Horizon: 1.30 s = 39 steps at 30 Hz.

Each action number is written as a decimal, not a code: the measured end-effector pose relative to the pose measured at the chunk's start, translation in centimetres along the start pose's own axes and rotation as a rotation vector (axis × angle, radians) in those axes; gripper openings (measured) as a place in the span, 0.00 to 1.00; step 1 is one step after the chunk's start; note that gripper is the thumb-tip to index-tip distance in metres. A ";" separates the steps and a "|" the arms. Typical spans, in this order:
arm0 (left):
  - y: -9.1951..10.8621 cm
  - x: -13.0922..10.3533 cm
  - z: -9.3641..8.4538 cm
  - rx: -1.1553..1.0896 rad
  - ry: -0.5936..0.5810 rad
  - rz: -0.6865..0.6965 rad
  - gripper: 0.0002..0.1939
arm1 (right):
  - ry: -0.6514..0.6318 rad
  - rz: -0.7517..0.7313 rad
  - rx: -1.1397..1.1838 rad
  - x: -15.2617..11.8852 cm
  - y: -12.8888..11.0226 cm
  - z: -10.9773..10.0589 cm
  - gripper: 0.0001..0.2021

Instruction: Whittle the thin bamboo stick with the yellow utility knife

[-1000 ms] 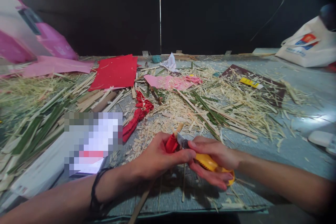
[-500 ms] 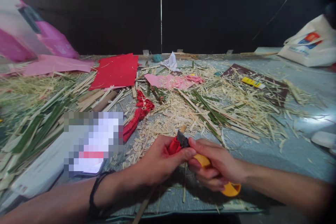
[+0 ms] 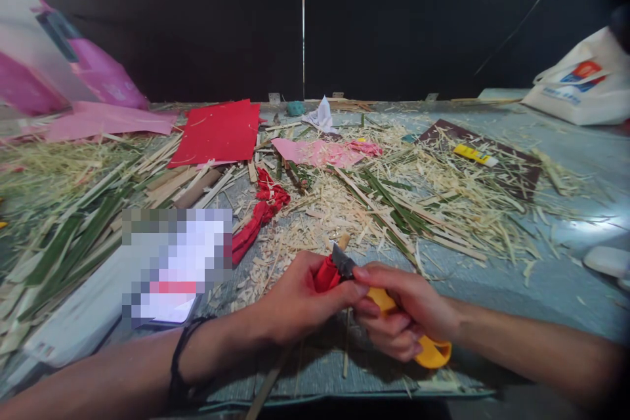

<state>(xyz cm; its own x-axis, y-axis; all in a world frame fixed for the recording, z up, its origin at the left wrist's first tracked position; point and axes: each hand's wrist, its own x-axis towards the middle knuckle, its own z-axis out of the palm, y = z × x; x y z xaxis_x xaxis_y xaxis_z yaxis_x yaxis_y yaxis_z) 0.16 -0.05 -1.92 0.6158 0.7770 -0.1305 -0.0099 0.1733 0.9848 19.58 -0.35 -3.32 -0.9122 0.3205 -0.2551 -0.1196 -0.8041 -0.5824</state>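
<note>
I see the person's L hand (image 3: 300, 302) pinching a crumpled red roll (image 3: 325, 274) btwn thumb and fingers, w/ a pale stick tip (image 3: 345, 239) poking out past it. The R hand (image 3: 406, 308) is curled tight round a yellow-handled knife (image 3: 382, 300), thumb pressed fwd nr the blade (image 3: 342, 261), which lies at the roll's upper end; can't tell if it bites in. Both hands and the roll are above the tabletop (image 3: 551, 289), nr the middle of its near edge. Just beyond: pale shavings (image 3: 335, 211), w/ green bamboo strips (image 3: 392, 209) to their right. A crumpled red strip (image 3: 260, 213) lies left of the shavings; a phone (image 3: 183, 312), screen pixelated, is nr the L forearm. Toward the far edge: a flat red sheet (image 3: 216, 134) left of ctr, a pink sheet (image 3: 319, 152) approx ctr. Toward the far R corner: a yellow tube (image 3: 471, 155) on a brown sheet (image 3: 525, 177), then a white bag (image 3: 573, 92).
</note>
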 end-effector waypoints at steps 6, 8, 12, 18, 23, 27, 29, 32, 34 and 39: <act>-0.2 0.0 -0.3 0.007 -0.045 -0.006 0.23 | 0.040 -0.007 -0.082 -0.1 -0.3 0.1 0.23; -0.1 0.0 -0.3 0.002 -0.048 -0.005 0.22 | 0.018 -0.016 -0.100 0.0 -0.3 0.1 0.23; 0.0 0.0 -0.2 0.000 -0.059 0.001 0.22 | 0.023 -0.019 -0.134 0.0 -0.5 0.1 0.24; -0.3 -0.2 -0.2 0.009 -0.030 -0.022 0.23 | -0.020 0.069 -0.021 0.0 -0.7 -0.1 0.24; -0.2 -0.4 0.2 -0.062 0.023 -0.053 0.24 | 0.028 0.014 0.031 0.0 -0.3 0.5 0.25; -0.3 -0.6 0.5 -0.094 0.067 -0.091 0.26 | 0.078 -0.032 0.069 0.1 0.2 1.5 0.25; -0.6 -0.7 0.6 -0.091 0.091 -0.107 0.27 | 0.100 -0.049 0.077 0.2 0.4 1.9 0.25; -1.2 -0.5 0.8 -0.091 0.112 -0.119 0.30 | 0.145 -0.107 0.086 0.3 0.5 1.9 0.25; -1.4 -0.4 0.8 -0.107 0.144 -0.119 0.30 | 0.178 -0.136 0.073 0.4 0.3 1.8 0.25; -1.2 -0.3 0.4 -0.144 0.119 -0.109 0.31 | 0.310 -0.111 -0.056 -0.5 -0.8 3.9 0.25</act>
<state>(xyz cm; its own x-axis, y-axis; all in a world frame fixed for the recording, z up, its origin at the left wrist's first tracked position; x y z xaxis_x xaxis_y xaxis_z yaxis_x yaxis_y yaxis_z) 0.25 -0.74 -3.02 0.5219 0.8134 -0.2568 -0.0662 0.3387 0.9386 18.58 -1.82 0.22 -0.7309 0.5491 -0.4054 -0.1822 -0.7293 -0.6595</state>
